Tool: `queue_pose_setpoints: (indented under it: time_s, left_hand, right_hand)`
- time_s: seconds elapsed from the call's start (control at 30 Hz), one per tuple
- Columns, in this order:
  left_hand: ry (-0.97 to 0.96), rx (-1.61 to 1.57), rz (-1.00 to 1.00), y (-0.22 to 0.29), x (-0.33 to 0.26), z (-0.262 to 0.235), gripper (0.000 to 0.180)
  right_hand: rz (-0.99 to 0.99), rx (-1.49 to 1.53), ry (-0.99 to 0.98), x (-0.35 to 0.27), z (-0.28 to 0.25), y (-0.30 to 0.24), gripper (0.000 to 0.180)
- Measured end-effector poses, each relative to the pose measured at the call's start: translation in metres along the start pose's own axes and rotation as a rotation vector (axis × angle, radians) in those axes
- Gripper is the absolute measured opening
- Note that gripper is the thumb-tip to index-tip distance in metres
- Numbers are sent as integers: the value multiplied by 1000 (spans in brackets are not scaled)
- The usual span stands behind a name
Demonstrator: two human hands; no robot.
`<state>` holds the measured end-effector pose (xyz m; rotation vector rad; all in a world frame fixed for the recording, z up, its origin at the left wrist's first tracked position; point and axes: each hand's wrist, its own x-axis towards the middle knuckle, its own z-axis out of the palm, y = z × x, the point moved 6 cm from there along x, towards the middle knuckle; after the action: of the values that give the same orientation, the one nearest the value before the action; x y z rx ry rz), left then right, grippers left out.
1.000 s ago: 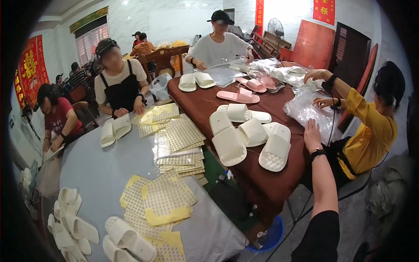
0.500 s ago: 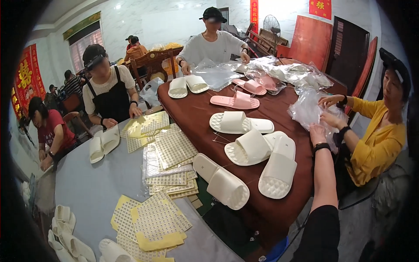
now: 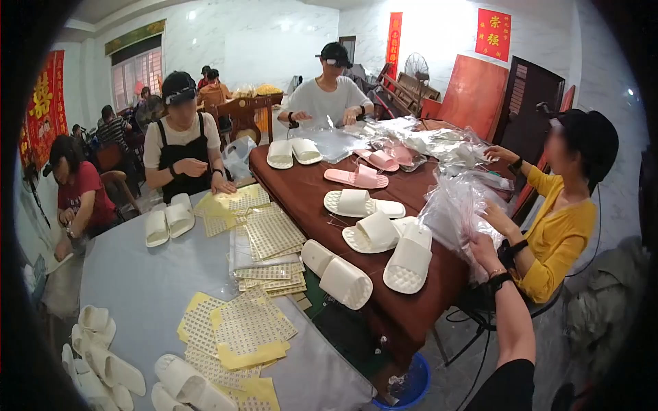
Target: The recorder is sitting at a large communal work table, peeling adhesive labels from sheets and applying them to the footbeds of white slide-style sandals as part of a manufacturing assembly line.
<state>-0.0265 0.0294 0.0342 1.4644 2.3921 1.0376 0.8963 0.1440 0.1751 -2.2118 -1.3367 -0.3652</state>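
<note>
Plastic bags (image 3: 447, 211) gripped at near edge in right hand (image 3: 486, 254), spread ahead and leftward, left hand out of view.

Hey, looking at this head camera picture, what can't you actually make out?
In the head view:
- Left hand: out of the picture, so what it does is unknown.
- Right hand: too small and blurred against the crinkled plastic to tell how firmly it grips.
- Nearest slippers: cut off by the lower edge.
- Marks on the yellow-edged sheets: too small to read.
</note>
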Motion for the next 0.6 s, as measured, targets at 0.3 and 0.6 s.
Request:
queue_pose_setpoints:
  time_s: [0.3, 0.6]
  left_hand:
    - [-49, -148, 140, 14, 3, 0, 53]
    - [-26, -81, 89, 14, 4, 0, 51]
  right_hand:
    - [-89, -453, -108, -4, -17, -14, 25]
    - [-262, -561, 0, 6, 64, -14, 10]
